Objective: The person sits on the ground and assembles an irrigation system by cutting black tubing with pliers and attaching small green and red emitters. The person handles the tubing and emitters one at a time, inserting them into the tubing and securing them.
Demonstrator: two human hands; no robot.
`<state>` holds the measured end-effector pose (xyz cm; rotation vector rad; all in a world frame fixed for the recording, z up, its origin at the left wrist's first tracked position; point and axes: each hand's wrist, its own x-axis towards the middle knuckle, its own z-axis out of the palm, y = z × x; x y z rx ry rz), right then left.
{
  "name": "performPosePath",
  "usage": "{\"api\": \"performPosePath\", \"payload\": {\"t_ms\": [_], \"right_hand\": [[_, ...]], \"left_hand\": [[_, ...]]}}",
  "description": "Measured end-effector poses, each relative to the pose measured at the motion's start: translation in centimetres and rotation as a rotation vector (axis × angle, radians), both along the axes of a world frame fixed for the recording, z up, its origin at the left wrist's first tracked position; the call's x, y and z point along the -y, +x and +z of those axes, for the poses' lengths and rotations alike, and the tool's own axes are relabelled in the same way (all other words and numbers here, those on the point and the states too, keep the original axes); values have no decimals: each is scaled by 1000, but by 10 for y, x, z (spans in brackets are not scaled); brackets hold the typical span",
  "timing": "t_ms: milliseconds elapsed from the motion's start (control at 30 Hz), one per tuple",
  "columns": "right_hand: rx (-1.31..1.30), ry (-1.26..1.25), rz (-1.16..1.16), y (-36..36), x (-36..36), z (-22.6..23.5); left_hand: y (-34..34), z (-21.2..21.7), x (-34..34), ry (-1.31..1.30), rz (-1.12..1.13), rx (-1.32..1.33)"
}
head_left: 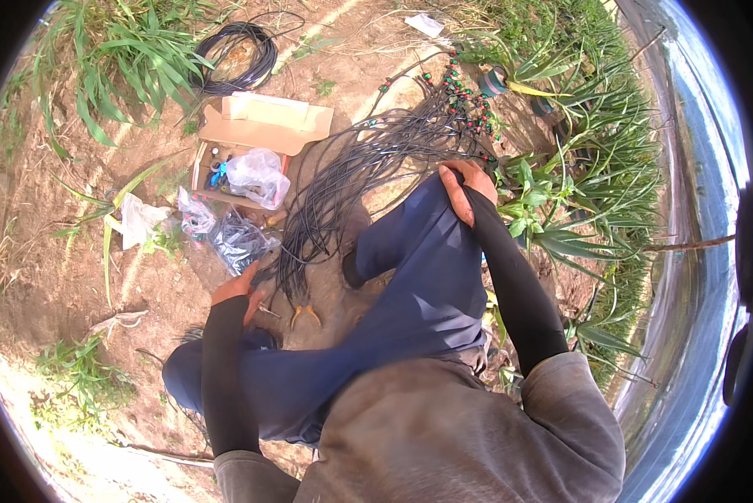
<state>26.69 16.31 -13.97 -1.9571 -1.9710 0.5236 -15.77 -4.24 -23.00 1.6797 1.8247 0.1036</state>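
Observation:
My left hand (237, 292) is low over the soil, its fingers apart. Its fingertips come up to the lower edge of a clear plastic bag of black parts (241, 241); whether they touch it I cannot tell. A pair of pliers with orange handles (304, 315) lies on the ground to the right of that hand. My right hand (470, 191) rests on my raised right knee, fingers laid over the dark blue trousers (410, 277). Beyond the bag stands an open cardboard box (263, 126) holding a white plastic bag (259, 178) and a small blue item (218, 174).
A bundle of thin black tubes (334, 180) spreads ahead of me, with red and green fittings (467, 92) at its far end. A coil of black hose (236, 59) lies far left. Spiky plants (599, 193) line the right side. A white plastic scrap (142, 221) lies left.

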Motion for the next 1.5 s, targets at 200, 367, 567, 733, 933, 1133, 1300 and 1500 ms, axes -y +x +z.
{"api": "performPosePath", "payload": {"t_ms": [200, 367, 567, 733, 933, 1133, 1300, 1500], "right_hand": [[-17, 50, 18, -4, 2, 0], [-39, 69, 13, 0, 2, -3], [-21, 36, -1, -8, 3, 3], [-11, 54, 12, -4, 0, -3], [-18, 30, -9, 2, 0, -6], [-17, 35, -10, -5, 1, 0], [13, 38, 4, 1, -2, -9], [12, 82, 55, 4, -2, -17]], "left_hand": [[1, 3, -3, -82, 20, -42], [4, 14, -8, -67, 8, -10], [5, 20, -7, -74, 25, -11], [2, 13, -5, -68, 51, 41], [7, 19, -10, -93, 31, -29], [7, 21, -10, -97, 36, -8], [4, 14, -9, -93, 14, -28], [0, 14, -3, -55, 25, -30]]}}
